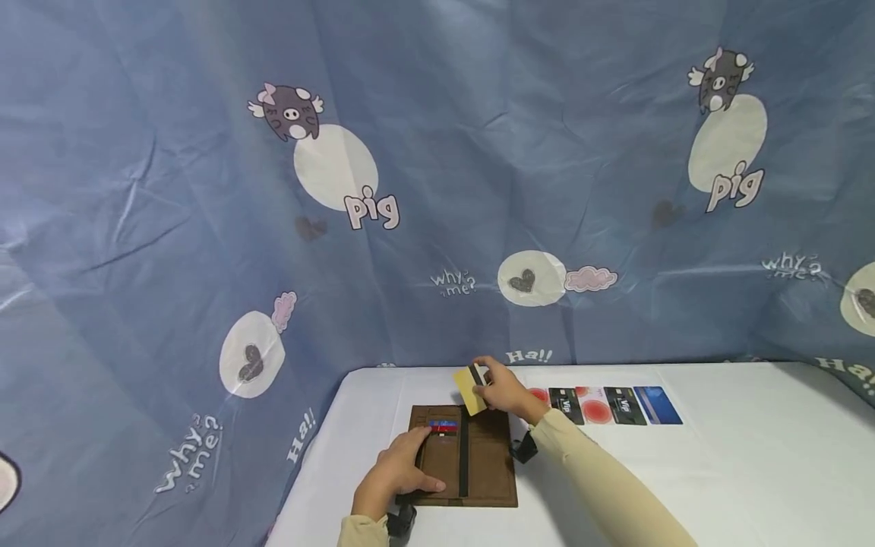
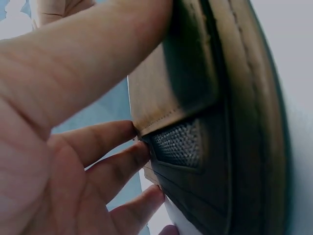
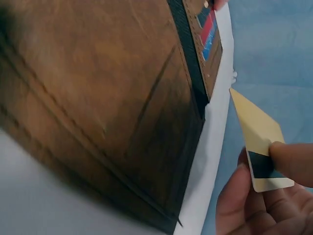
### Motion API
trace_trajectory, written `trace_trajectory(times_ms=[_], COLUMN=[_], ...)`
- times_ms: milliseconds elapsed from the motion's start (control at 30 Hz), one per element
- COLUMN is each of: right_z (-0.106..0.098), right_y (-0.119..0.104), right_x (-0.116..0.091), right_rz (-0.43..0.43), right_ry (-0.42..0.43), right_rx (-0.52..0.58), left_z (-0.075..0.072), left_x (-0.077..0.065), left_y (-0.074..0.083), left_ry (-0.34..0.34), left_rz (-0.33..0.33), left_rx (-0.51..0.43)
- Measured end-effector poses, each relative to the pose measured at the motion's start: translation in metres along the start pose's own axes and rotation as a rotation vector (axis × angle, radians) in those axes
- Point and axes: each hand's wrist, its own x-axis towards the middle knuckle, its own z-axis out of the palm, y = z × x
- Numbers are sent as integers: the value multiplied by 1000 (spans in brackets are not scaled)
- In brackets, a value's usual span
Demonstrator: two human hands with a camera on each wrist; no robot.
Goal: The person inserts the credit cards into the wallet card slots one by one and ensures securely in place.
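A yellow, black-striped card (image 1: 466,390) is pinched by the right hand (image 1: 504,389) at the far edge of the brown leather wallet (image 1: 491,471), seemingly unslotted. Colourful cards (image 1: 444,427) are already slotted left, near the spread fingers of the left hand (image 1: 399,465); printed rectangular cards (image 1: 596,411) are left rightward.

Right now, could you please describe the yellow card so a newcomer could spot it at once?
On the white table, find the open brown wallet. Near its far edge, the right hand pinches the yellow card, with a dark stripe. Its colour sets it apart from the black, blue and red-patterned cards to the right.
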Motion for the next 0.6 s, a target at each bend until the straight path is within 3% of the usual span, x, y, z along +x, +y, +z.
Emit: trace_trajectory(times_ms=[133,600], right_z=[6,26], right_y=[3,-2], right_x=[0,7], right_rz=[-17,-22], right_ry=[38,31], right_rx=[0,80], left_z=[4,3], left_x=[1,1], left_y=[-1,-1], left_ry=[20,30], left_rz=[-7,-11], left_rx=[-3,-23])
